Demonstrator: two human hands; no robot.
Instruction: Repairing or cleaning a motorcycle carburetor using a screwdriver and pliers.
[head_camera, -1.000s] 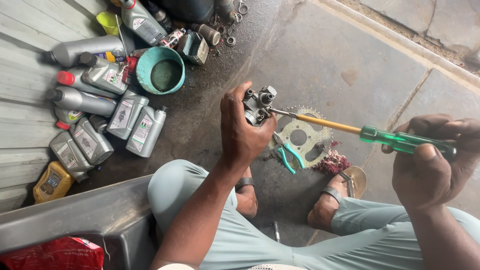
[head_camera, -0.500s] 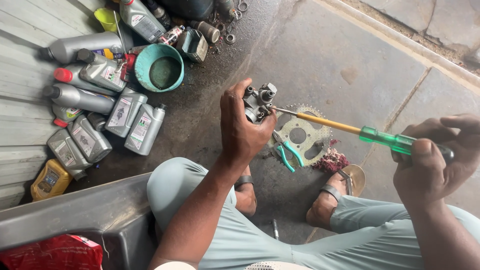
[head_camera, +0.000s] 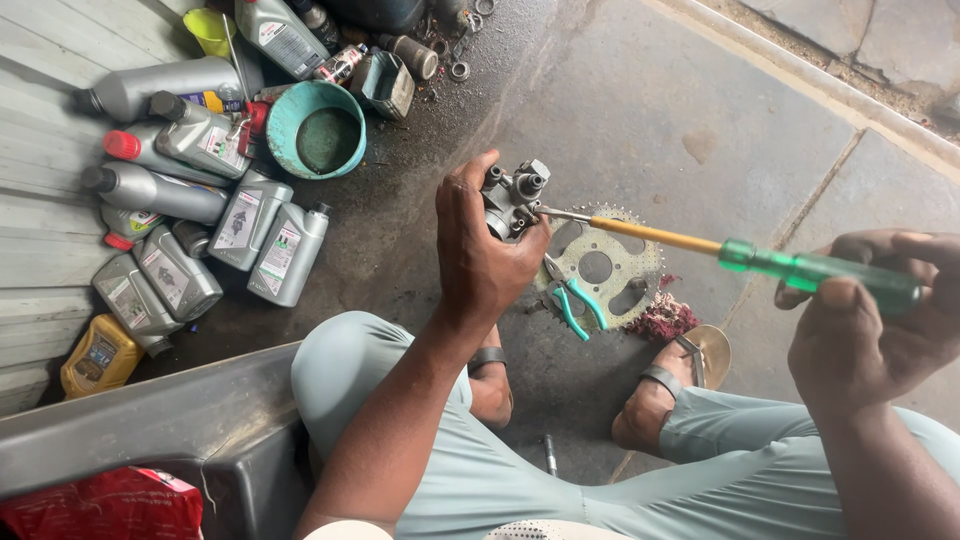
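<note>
Barely shifted, left hand (head_camera: 485, 262) clamps the carburettor (head_camera: 512, 198), right hand (head_camera: 872, 318) grips the screwdriver (head_camera: 760, 258) from three o'clock; its tip could slip.

Stained concrete floor (head_camera: 640, 110), corrugated metal wall (head_camera: 40, 90) at left, grey oil bottles (head_camera: 200, 200) alongside, daylight.

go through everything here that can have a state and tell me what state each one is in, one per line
Left hand: gripping the small grey metal part.
Right hand: closed on the green-handled yellow-shaft screwdriver, tip at the metal part.
Teal-handled pliers: lying on the toothed metal sprocket, handles apart.
Teal plastic bowl: upright, dark inside.
Grey oil bottles: lying down, capped.
</note>
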